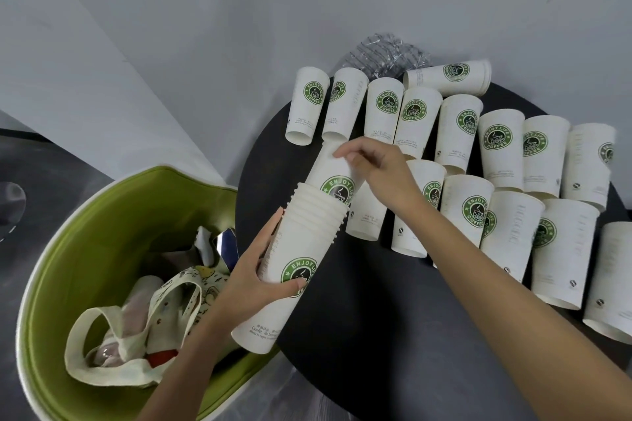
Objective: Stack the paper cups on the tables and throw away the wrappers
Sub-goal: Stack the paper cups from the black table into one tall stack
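A tilted stack of nested white paper cups with green round logos (301,249) is gripped around its middle by the left hand (253,270), thumb across the front and fingers wrapped behind. It is held out over the near-left edge of the round black counter (359,335), angled, it seems, so that its open mouth is offered to the other hand. And there the right hand (376,167) is seen, fingers curled on the upper end of one more white paper top cup (323,171). That cup is sunk partway into the stack, its logo just clear of the bunched rims; it is judged only half seated, so a firm push down is called for. Many loose cups of the same white paper (502,143) are spread in rough rows across the counter, close together, some touching. A sideways cup (448,77), perhaps several nested, is laid at the far edge. Just beside it a crumpled clear plastic wrapper (386,51) is seen, not yet thrown away. Left of the counter, a cream printed tote bag (164,304) is slumped in a lime-green tub chair (102,215).
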A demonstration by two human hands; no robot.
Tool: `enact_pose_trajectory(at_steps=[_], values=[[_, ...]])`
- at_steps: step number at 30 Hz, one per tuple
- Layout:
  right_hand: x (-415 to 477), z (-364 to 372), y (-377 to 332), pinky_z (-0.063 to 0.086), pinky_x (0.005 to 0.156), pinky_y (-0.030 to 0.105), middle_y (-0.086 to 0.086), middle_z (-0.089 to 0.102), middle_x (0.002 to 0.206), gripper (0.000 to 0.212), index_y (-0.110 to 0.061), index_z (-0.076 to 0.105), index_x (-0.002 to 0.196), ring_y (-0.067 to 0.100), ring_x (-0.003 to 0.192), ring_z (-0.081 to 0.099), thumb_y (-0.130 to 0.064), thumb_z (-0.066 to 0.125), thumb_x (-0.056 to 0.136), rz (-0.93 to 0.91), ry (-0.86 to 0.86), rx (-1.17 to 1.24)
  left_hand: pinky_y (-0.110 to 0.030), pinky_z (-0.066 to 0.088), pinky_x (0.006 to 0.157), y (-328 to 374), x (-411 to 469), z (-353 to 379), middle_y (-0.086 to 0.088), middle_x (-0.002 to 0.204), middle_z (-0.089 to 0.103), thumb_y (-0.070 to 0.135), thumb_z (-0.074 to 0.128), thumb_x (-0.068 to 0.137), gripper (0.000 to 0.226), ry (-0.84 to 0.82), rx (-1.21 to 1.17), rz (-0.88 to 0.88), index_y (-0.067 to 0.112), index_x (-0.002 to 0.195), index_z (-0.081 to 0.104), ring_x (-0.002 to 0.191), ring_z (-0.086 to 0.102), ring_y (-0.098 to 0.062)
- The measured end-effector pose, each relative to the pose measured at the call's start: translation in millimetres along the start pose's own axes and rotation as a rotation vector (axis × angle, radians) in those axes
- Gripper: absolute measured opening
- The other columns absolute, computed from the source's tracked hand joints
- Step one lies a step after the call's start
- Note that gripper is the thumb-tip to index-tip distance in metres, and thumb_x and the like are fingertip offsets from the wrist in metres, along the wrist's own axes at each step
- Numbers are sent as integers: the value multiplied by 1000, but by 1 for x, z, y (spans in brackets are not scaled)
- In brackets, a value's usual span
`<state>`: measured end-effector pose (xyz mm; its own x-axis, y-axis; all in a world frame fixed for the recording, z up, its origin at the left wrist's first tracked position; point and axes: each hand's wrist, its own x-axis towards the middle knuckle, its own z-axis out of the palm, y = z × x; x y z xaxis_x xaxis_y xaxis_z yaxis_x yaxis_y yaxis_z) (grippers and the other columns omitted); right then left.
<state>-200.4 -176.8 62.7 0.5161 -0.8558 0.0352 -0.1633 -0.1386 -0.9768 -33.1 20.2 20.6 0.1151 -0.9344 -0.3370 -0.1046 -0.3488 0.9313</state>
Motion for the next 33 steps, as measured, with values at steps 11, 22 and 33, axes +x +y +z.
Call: enact_pose_trajectory(at_steps=[11, 22, 33], values=[[-28, 26, 4, 39, 91, 19, -15, 66, 100, 18, -22, 68, 93, 0, 99, 57, -9, 55, 92, 41, -97, -21, -26, 55, 87, 3, 10, 6, 0, 134, 60, -1, 82, 72, 104, -9, -25, 26, 55, 140, 27, 115, 64, -18], [-33, 33, 8, 43, 92, 20, -14, 68, 96, 20, -20, 69, 90, 3, 100, 60, -7, 55, 92, 61, -73, -30, -29, 57, 85, 8, 12, 11, 14, 133, 58, 1, 80, 75, 102, 4, -3, 6, 58, 140, 24, 113, 64, -12], [-7, -2, 26, 47, 77, 17, -4, 68, 83, 19, -20, 69, 98, 5, 75, 62, -9, 54, 93, 94, 19, -59, -24, 56, 84, 4, 15, 9, 14, 135, 57, 1, 79, 76, 101, 11, 19, -15, 60, 137, 24, 114, 63, -11]])
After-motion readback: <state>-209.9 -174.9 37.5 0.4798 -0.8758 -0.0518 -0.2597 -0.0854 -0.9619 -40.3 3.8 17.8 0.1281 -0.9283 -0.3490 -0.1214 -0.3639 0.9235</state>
